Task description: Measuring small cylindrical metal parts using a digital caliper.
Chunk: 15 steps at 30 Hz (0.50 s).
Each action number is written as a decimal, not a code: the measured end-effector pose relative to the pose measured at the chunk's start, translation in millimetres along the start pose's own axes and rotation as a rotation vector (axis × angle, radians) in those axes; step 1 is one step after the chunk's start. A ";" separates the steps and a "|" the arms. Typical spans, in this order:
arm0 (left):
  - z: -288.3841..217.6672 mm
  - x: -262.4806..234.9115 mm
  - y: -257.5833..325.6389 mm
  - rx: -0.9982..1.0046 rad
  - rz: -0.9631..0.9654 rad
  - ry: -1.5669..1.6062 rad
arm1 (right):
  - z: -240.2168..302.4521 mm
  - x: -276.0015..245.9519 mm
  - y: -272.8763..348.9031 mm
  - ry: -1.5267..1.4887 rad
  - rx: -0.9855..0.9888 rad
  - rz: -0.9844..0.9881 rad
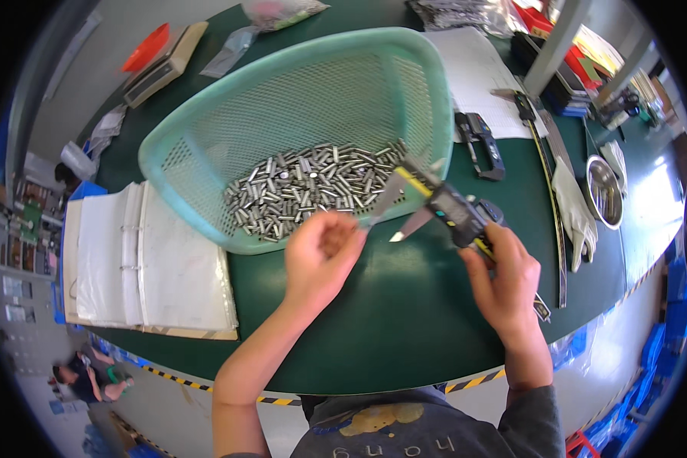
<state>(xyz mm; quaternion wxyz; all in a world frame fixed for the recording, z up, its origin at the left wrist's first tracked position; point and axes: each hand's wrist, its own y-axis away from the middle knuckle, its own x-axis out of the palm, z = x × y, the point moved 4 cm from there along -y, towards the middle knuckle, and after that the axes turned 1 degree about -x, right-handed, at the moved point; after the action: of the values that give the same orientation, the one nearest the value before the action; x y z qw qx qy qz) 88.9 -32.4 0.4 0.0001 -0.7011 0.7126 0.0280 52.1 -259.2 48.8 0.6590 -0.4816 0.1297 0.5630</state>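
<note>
My right hand [504, 282] is wrapped round a digital caliper [454, 212], which is tilted with its parted jaws pointing left. Close to the jaws, my left hand [324, 256] is closed in a pinch at thumb and fingertips. Whatever small thing it may hold is blurred there. Just beyond both hands, a pale green mesh basket [305, 91] leans at a slant on the dark green table [343, 336]. Many short shiny metal pins [305, 183] lie heaped in its near part.
An open ring binder [179, 267] lies left of the basket. To the right are a micrometer [487, 149], a longer caliper [538, 133], white gloves [572, 206] and a metal bowl [604, 191]. A scale [164, 69] stands far left. Another person [91, 374] sits beyond the table.
</note>
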 end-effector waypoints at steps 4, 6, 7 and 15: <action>-24.4 18.5 -32.5 0.182 -0.076 -0.053 | 0.7 -7.1 0.8 -0.034 0.006 -0.080; -33.2 5.1 -31.5 0.360 -0.157 -0.326 | 1.6 -8.4 1.3 -0.049 0.001 -0.057; -35.4 -0.9 -31.5 0.523 -0.202 -0.591 | -0.6 -6.4 2.2 -0.041 0.026 -0.037; -42.4 -55.7 -41.2 0.731 -0.457 -1.176 | 4.9 1.4 -1.2 -0.075 -0.005 0.001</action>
<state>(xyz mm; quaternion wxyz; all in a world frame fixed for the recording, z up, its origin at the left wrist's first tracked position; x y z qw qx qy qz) 132.6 20.9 43.4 0.6229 -0.6566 0.3942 0.1595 51.9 -254.4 50.8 0.6620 -0.4618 0.1037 0.5812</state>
